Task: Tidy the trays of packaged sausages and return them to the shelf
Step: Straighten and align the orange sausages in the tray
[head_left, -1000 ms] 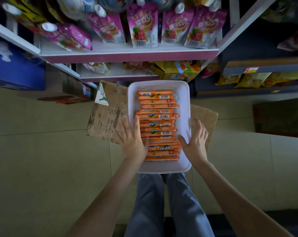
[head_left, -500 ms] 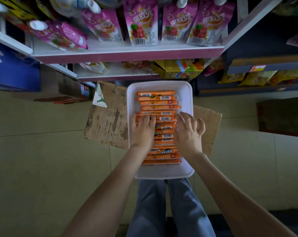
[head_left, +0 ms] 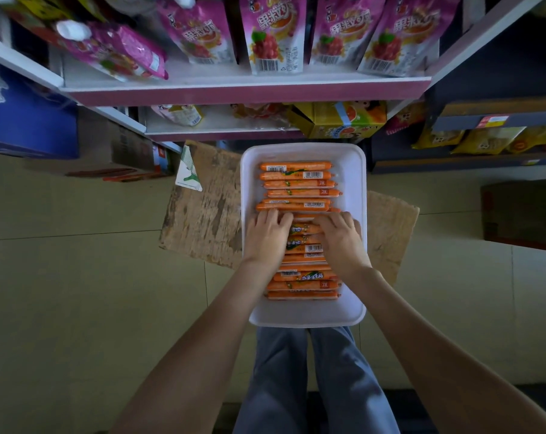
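A white tray (head_left: 353,170) lies on a piece of cardboard (head_left: 202,214) on the floor, below the shelf (head_left: 240,89). Several orange packaged sausages (head_left: 296,183) lie crosswise in it in a stacked row. My left hand (head_left: 267,234) rests palm down on the left ends of the middle sausages, fingers curled over them. My right hand (head_left: 342,236) lies on their right ends, fingers pointing left. Both hands press on the sausages; whether they grip any is not visible. The sausages under the hands are hidden.
Pink drink pouches (head_left: 274,32) stand on the upper shelf. A lower shelf holds a yellow carton (head_left: 343,120). A blue box (head_left: 24,114) stands at left, a dark rack with yellow bags (head_left: 484,139) at right, a brown box (head_left: 522,214) on the floor. My legs are under the tray's near edge.
Both hands moved from the tray's sides inward onto the middle of the sausage row and have come closer together. The tray stayed in place.
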### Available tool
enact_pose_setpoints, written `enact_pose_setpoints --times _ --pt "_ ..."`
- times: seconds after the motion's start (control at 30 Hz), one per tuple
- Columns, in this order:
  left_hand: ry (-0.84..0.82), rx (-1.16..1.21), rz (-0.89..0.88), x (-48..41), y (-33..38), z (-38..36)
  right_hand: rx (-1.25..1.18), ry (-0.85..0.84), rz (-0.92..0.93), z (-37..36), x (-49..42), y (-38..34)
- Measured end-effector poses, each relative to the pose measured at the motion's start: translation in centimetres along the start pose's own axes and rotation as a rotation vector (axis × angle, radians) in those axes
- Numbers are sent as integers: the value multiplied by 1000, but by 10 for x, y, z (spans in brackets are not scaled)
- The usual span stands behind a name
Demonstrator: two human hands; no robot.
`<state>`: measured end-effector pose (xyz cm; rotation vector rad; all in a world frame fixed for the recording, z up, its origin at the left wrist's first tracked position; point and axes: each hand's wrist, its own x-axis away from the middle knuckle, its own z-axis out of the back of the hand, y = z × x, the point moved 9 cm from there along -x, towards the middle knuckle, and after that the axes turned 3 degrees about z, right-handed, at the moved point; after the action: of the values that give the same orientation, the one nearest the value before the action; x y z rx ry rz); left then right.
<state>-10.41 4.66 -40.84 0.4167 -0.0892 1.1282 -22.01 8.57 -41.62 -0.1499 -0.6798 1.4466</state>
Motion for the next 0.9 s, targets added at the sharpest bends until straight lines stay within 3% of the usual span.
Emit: enact_pose_setpoints --times 0.1,0.23,0.43,0.53,0.6,0.77,0.9 --pt "7 149 -16 4 2 7 -440 36 -131 25 4 -2" --pt "43 388 5 14 4 33 -854 166 -350 56 7 8" --pt "53 1185 620 36 -31 45 -1264 192 -480 59 8 19" --pt "126 1708 731 42 -26 42 -1422 185 -555 51 12 14" --pt "163 1900 728 42 -23 46 -1496 173 -606 44 15 9" --pt "115 1918 552 30 -14 60 -1526 70 -683 34 20 -3" --pt "14 1512 539 26 -12 64 -996 -114 -516 44 13 -7"
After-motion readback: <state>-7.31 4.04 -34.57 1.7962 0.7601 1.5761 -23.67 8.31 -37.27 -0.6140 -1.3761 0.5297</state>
